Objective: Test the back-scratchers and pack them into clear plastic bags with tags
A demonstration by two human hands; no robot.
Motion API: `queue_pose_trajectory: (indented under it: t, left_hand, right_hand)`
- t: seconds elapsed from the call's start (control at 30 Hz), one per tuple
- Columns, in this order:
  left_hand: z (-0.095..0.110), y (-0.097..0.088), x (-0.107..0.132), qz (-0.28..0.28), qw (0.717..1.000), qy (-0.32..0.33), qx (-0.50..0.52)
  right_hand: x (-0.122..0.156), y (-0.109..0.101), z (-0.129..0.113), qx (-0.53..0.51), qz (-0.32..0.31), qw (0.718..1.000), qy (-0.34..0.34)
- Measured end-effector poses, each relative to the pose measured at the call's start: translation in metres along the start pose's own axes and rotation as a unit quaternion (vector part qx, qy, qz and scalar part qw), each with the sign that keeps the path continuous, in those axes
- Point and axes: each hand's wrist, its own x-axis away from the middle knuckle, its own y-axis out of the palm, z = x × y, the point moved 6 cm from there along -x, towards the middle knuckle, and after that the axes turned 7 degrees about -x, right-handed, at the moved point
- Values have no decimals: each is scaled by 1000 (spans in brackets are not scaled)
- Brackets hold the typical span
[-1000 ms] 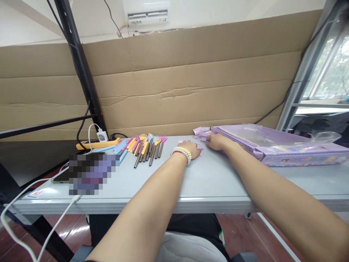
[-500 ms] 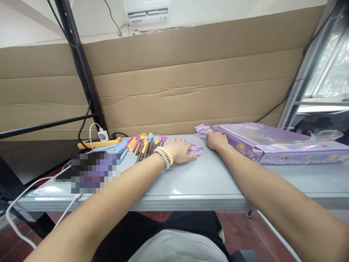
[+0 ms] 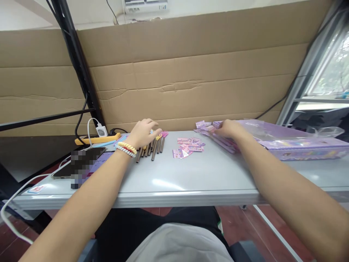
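Observation:
My left hand [image 3: 144,134] is over a bundle of slim metal-shafted sticks [image 3: 148,150] with small coloured claw heads, like back scratchers. Its fingers are spread and hold nothing that I can see. My right hand [image 3: 229,128] is at the left end of a shallow purple printed box [image 3: 302,150], fingers bent down over its edge; the fingertips are partly hidden. Small pink and purple printed cards [image 3: 189,146] lie loosely between the hands. More pink-purple pieces [image 3: 203,125] lie beside the box, just left of my right hand.
A phone [image 3: 81,163], partly blurred out, lies at the table's left with a white cable [image 3: 24,183]. Behind it are a yellow bar [image 3: 106,139] and a white plug adapter [image 3: 101,130]. Clear plastic [image 3: 331,131] is on the box. A cardboard wall [image 3: 191,72] closes the back.
My left hand has moved left, off the cards and over the sticks, uncovering the cards. My right hand has shifted right onto the box's edge, and the box's near-left side now slants outward.

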Motion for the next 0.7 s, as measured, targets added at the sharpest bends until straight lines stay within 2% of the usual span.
queue_pose_trajectory:
  t: [0.07,0.13,0.3,0.43,0.57,0.7]
  left_hand:
    - [-11,-2,1,16,999,-37,19]
    - [-21,0,1,4,997,-78,26]
    - [-39,22,3,-97,985,-139,0]
    - [-47,30,7,-143,974,-177,-10]
    - [-47,34,10,-185,963,-195,-1]
    - [-44,39,9,-185,968,-171,-17]
  right_hand:
    - [2,-8,13,1,10,999,36]
    - [2,-10,22,8,10,998,58]
    - [-3,-1,28,38,12,997,65]
    - [-7,1,26,35,14,998,53]
    - [-6,1,24,43,-12,997,66]
    - [-1,-1,19,50,-16,996,72]
